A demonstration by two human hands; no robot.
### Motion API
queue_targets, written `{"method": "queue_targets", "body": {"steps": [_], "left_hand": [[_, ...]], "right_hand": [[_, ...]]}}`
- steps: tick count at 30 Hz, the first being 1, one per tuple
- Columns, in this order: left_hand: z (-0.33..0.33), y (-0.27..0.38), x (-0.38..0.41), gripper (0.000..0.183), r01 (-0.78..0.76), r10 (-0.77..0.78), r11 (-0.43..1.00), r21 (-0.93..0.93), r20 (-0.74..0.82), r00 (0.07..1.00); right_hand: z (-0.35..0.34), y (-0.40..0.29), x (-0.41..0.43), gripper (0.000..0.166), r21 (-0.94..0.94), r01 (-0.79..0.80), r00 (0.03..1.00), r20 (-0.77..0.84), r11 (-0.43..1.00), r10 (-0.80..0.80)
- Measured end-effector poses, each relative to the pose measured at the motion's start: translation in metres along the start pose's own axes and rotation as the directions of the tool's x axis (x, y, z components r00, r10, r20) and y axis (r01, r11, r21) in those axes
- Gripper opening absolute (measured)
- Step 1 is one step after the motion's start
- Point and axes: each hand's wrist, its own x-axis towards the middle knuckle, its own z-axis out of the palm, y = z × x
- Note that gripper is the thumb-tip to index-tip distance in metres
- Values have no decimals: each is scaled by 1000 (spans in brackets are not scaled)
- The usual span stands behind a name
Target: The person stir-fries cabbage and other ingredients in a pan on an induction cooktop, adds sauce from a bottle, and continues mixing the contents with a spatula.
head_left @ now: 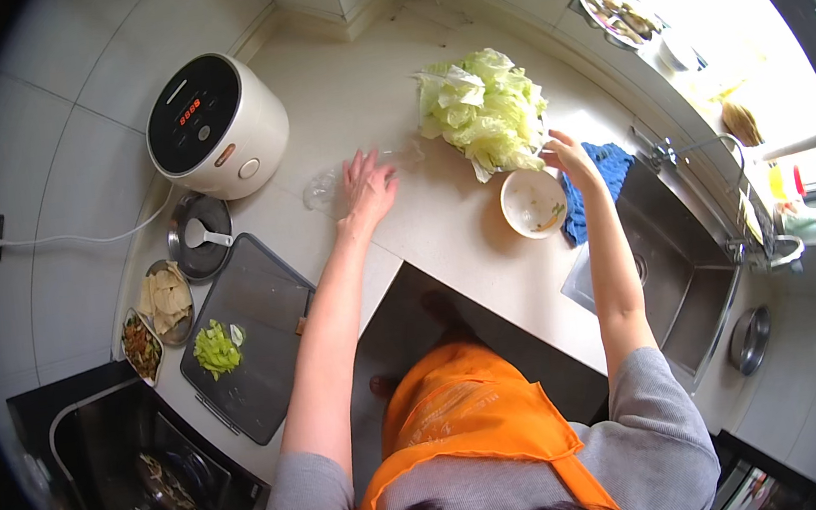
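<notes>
My left hand [369,188] is palm down over the counter with its fingers apart. A crumpled clear plastic bag [323,187] lies beneath and beside it; whether the fingers touch the film is unclear. My right hand [569,159] is at the right edge of a heap of torn pale-green lettuce leaves [485,106]. The leaves cover most of whatever holds them, and the fingertips' grip is partly hidden. Just below that hand stands a white bowl [533,203] with food scraps inside. A blue cloth [605,164] lies behind my right wrist.
A rice cooker [258,132] stands at the left wall, plugged in. A dark cutting board [262,362] holds chopped greens [217,350]. Beside it are a metal bowl [209,202] and a dish of beige sheets [165,298]. The steel sink [660,249] is at right, the cooktop [88,427] lower left.
</notes>
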Motion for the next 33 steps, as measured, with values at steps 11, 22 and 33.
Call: {"method": "queue_targets", "body": {"steps": [11,22,33], "left_hand": [[-41,33,82,27,-35,94,967,253,-224,970],[-76,-41,153,49,462,-390,817,345,-259,884],[-19,38,146,55,-236,223,966,-109,-112,968]], "right_hand": [[-26,11,39,32,42,-138,986,105,989,133],[-13,7,22,34,80,-146,987,76,986,140],[-25,16,-14,51,42,156,982,-118,987,-151]]}}
